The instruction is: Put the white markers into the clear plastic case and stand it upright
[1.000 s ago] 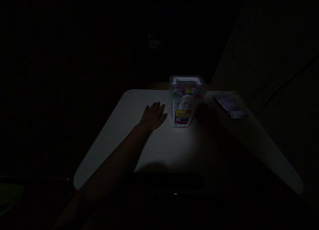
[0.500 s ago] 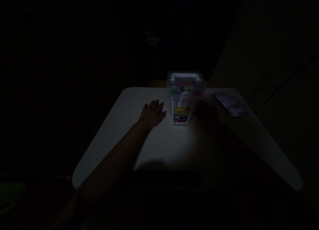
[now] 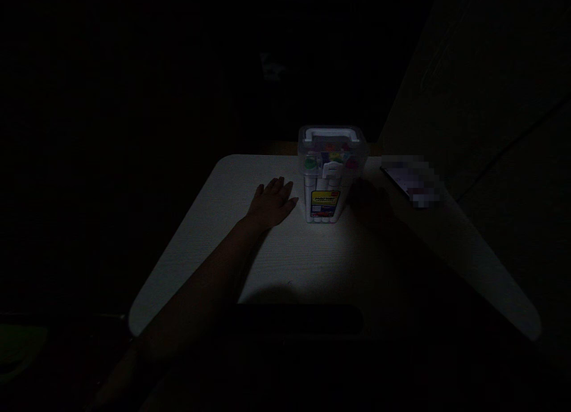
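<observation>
A clear plastic box of markers point(image 3: 325, 204) stands upright on a pale table point(image 3: 285, 257). Its lid is on, with a white handle on top and a white latch in front. Coloured marker ends show through the lid, and a yellow and blue label reads "marker". To the left of the box, my left hand point(image 3: 270, 205) lies flat on the table, fingers spread and holding nothing, a little apart from it. My right hand point(image 3: 372, 207) rests just right of the box in deep shadow. Its faint outline looks flat and spread; whether it touches the box I cannot tell.
At the right rear of the table lies a phone point(image 3: 408, 183), partly blurred out. A dark slot point(image 3: 298, 318) runs along the table's near edge. A wall point(image 3: 491, 103) rises on the right. Something green point(image 3: 20, 346) shows at lower left; the surroundings are nearly black.
</observation>
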Demonstrator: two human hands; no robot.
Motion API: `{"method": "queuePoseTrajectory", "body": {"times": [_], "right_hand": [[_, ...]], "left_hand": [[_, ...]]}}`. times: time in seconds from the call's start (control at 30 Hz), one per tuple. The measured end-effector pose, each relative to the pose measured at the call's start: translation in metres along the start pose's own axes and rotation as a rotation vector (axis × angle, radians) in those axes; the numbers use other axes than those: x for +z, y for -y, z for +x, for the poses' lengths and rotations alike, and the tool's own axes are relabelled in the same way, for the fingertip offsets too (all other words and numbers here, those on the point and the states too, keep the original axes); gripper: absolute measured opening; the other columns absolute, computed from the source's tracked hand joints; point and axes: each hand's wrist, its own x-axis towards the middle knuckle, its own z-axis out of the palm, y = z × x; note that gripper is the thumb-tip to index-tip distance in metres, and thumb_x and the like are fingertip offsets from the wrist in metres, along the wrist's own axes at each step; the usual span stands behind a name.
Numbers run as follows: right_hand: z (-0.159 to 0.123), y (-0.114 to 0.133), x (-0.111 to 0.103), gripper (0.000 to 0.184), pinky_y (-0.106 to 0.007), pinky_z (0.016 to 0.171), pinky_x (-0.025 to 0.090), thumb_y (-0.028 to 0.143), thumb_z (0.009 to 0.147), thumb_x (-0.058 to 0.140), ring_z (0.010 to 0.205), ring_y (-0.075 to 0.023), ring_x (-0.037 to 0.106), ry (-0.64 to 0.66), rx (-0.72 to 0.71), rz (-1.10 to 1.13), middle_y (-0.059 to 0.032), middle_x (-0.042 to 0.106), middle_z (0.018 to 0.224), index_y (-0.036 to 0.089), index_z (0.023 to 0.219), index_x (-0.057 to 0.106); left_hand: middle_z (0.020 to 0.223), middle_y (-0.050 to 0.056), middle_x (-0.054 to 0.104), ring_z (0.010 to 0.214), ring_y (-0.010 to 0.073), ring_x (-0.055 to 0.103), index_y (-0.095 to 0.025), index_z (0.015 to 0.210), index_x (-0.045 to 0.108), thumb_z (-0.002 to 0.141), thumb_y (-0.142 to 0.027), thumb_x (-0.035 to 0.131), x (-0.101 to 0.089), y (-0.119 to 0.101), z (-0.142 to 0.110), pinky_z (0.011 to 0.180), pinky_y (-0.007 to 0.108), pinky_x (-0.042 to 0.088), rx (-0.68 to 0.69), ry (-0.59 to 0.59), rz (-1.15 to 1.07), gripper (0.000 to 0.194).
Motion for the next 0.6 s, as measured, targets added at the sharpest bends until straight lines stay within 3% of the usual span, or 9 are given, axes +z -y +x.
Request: {"method": "queuePoseTrajectory", "body": {"times": [0.4, 0.6], "right_hand": [[-0.0007, 0.0004, 0.0002, 0.056, -0.061, 0.112, 0.038, 0.032, 0.102, 0.023, 0.147, -0.0346, 0.041, -0.009, 0.013, 0.022, -0.0187, 0.042, 0.16, 0.019, 0.152, 0.044], [0.0, 0.0015, 0.001, 0.045, -0.057, 0.112, 0.043, 0.038, 0.102, 0.048, 0.137, -0.0302, 0.05, -0.063, 0.032, 0.031, -0.0156, 0.051, 0.151, 0.02, 0.142, 0.052]], "left_hand": [[0.167, 0.018, 0.028, 0.156, 0.0332, 0.026, -0.014, 0.154, 0.038, 0.102, -0.043, 0.027, 0.0, 0.0, 0.0002, 0.123, 0.06, 0.023, -0.001, 0.004, -0.018, 0.06], [0.168, 0.017, 0.027, 0.156, 0.0323, 0.024, -0.014, 0.155, 0.036, 0.102, -0.044, 0.027, -0.0009, 0.0002, -0.001, 0.124, 0.059, 0.021, -0.004, 0.019, -0.02, 0.062]]}}
